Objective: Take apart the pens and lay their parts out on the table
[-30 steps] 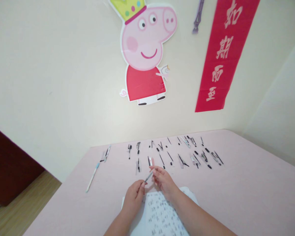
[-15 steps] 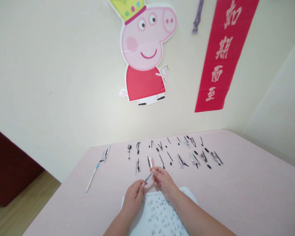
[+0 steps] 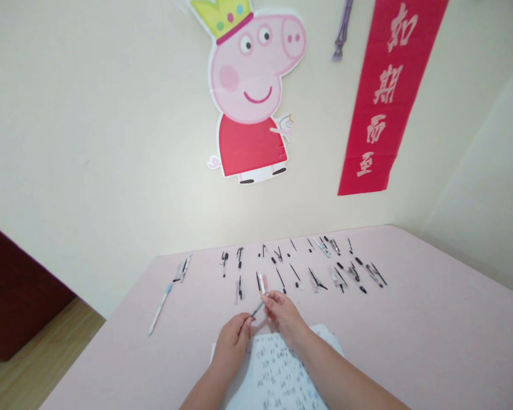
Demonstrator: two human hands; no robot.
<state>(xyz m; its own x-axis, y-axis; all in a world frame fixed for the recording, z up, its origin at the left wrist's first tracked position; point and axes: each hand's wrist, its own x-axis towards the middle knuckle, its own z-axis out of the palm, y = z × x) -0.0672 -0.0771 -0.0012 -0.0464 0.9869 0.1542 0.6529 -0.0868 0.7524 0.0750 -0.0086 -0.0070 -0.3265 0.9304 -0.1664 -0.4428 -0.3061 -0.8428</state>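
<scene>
A slim pen [image 3: 257,309], seemingly clear with a dark part inside, slants between my two hands above the table. My left hand [image 3: 234,340] pinches its lower end between thumb and fingers. The upper end sits in the fingertips of my right hand [image 3: 284,314]. Below my wrists lies a white sheet of paper [image 3: 277,376] covered in handwriting, partly hidden by my forearms. Just beyond my right fingertips are a dark pen part [image 3: 259,282] and a pink-and-white piece [image 3: 263,282].
Pen parts, refills and caps lie in two rows toward the back of the pink table [image 3: 431,319]. A white-and-blue pen [image 3: 160,310] lies at the left, near clear pen pieces [image 3: 183,267]. The wall behind carries a cartoon pig cutout [image 3: 252,142] and a red banner [image 3: 380,108].
Both hands stay on the pen in almost the same place. The camera view has shifted very slightly.
</scene>
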